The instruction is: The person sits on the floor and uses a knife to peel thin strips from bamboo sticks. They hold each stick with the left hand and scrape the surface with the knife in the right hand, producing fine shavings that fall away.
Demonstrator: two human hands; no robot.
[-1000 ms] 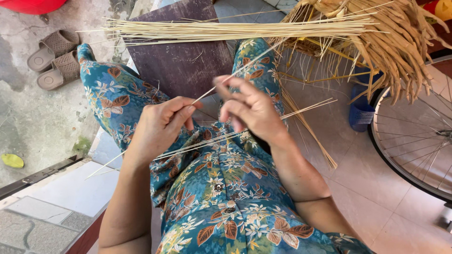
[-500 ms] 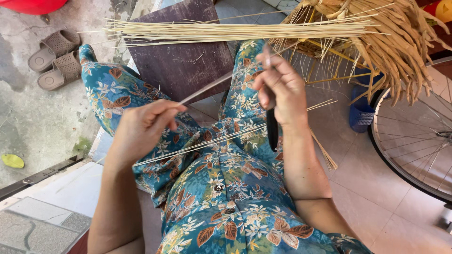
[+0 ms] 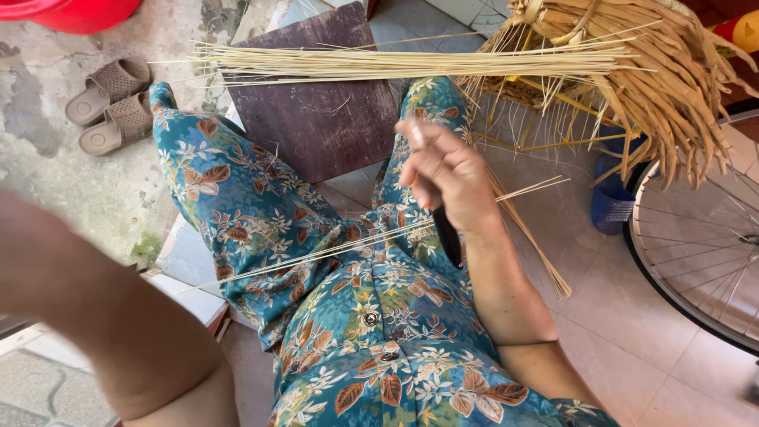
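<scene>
I sit with thin pale sticks point(image 3: 316, 251) lying across my lap on floral blue trousers. My right hand point(image 3: 447, 175) hovers over my right thigh, fingers closed around a dark knife-like tool point(image 3: 447, 234) that points down toward my lap. My left forearm point(image 3: 87, 304) is blurred and stretches off the left edge, so my left hand is out of the frame. A long bundle of stripped sticks point(image 3: 395, 63) rests across a dark wooden stool point(image 3: 316, 126) between my knees and a heap of dry palm leaves point(image 3: 648, 71).
A bicycle wheel point(image 3: 704, 253) stands at the right, with a small blue basket point(image 3: 613, 202) beside it. A pair of sandals point(image 3: 111, 107) lies on the concrete at the upper left, near a red basin point(image 3: 79, 12). A step edge point(image 3: 190, 296) runs under my left leg.
My hands have separated from the stick they worked on. The left arm has swung out past the left edge. The right hand rose over the right thigh with the dark tool.
</scene>
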